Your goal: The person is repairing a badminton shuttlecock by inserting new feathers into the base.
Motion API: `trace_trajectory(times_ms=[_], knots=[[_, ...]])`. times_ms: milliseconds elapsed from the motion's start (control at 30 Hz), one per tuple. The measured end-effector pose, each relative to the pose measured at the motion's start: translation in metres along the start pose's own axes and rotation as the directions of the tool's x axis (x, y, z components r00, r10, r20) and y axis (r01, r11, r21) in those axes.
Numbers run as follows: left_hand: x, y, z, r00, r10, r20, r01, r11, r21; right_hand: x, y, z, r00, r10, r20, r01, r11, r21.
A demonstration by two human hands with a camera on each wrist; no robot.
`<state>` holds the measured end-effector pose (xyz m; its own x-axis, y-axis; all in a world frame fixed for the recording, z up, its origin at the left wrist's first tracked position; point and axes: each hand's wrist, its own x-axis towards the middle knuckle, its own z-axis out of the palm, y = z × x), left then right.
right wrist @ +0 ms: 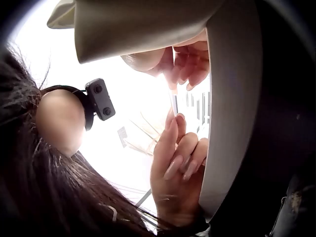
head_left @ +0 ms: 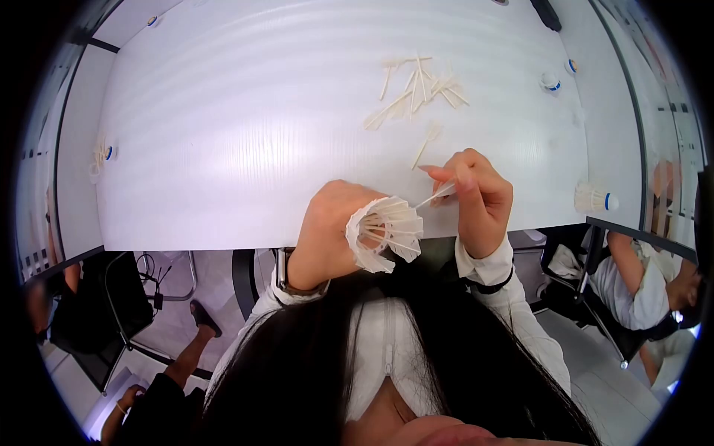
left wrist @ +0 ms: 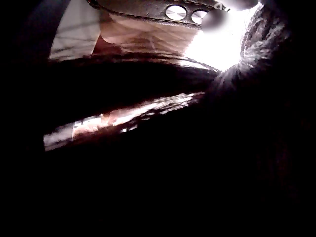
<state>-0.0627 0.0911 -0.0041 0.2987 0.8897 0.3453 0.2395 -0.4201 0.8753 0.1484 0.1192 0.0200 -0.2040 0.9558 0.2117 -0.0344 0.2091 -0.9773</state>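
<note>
My left hand (head_left: 321, 223) grips a white feather shuttlecock (head_left: 404, 227), its open skirt tilted up toward the head camera; the cork is hidden. A gap shows in the skirt's lower rim. Between thumb and fingertips, my right hand (head_left: 483, 204) pinches a single feather (head_left: 444, 190), its thin shaft pointing at the shuttlecock's side. In the right wrist view the left fingers (right wrist: 174, 165) are curled, with the right fingers (right wrist: 190, 71) just above them. Blown-out light washes out the shuttlecock there. Dark hair and shadow fill most of the left wrist view.
Loose feathers (head_left: 420, 89) lie in a pile on the white table (head_left: 223, 149), and one separate feather (head_left: 425, 145) lies closer to the hands. Shuttlecocks stand along the edges, one at right (head_left: 593, 198) and one at left (head_left: 103, 154). Low partitions (head_left: 613, 134) border the sides.
</note>
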Motion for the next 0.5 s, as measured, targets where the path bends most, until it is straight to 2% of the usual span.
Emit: trace_trajectory(times_ms=[133,233,333,500], knots=[[0.003,0.003,0.000,0.998,0.054,-0.020,-0.051,0.993,0.105,0.003,-0.007,0.004,0.999,0.031,-0.011,-0.030,0.997,0.068],[0.001,0.002,-0.001,1.000,0.014,0.007,-0.014,0.998,0.056,0.001,-0.009,0.005,0.992,0.114,0.050,-0.114,0.993,0.011],[-0.001,0.005,-0.001,0.996,-0.092,0.009,0.092,0.993,-0.071,0.000,-0.006,0.004,0.995,0.096,0.038,-0.097,0.995,0.021],[-0.002,0.001,-0.001,0.998,-0.059,0.030,0.061,0.997,-0.048,-0.001,-0.010,0.000,0.985,0.164,0.057,-0.168,0.984,0.066]])
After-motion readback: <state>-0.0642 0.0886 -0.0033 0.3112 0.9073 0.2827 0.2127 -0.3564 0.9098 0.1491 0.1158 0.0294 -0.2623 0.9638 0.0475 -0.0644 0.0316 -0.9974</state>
